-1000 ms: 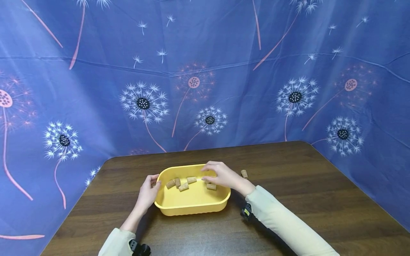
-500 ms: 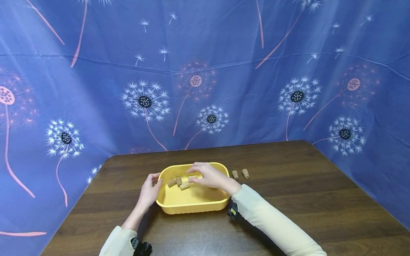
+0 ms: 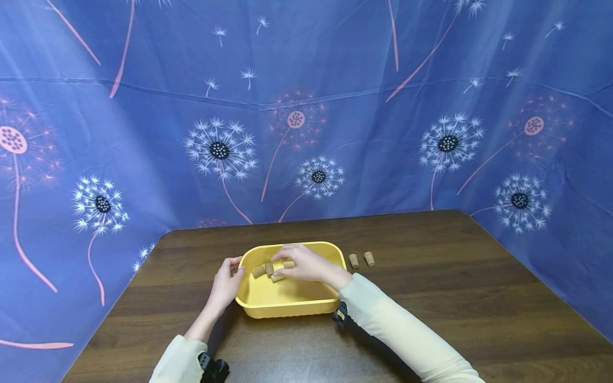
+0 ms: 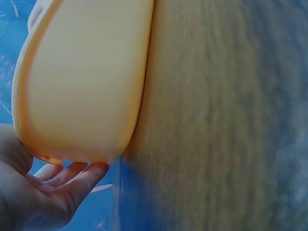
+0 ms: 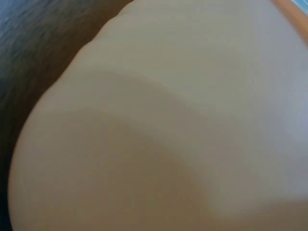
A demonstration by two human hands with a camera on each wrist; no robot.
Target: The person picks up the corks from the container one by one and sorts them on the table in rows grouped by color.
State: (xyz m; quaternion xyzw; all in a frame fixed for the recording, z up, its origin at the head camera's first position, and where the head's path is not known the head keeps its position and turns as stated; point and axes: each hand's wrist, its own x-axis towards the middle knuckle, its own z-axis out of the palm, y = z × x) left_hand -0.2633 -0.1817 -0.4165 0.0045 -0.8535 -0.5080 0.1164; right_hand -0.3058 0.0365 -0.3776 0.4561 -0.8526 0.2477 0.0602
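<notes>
A yellow plastic tub (image 3: 287,309) sits on the table with several wine corks (image 3: 259,271) inside, towards its left half. My left hand (image 3: 225,284) grips the tub's left end, thumb at the rim and fingers against the outer wall; in the left wrist view, the left hand (image 4: 53,197) touches the tub wall (image 4: 86,86) from below. My right hand (image 3: 306,264) reaches into the tub over the corks, thumb and fingers apart. The right hand's thumb is close to one cork; whether it touches is unclear. The right wrist view shows mostly the blurred tub wall (image 5: 144,144).
Two more corks (image 3: 368,259) stand or lie on the brown wooden table (image 3: 431,276), just right of the tub. Behind the table hangs a blue cloth (image 3: 373,159) with dandelion prints.
My right hand has moved left inside the tub, from its right part to the corks at left. A second cork on the table, hidden before by the wrist, now shows. My left hand stays put.
</notes>
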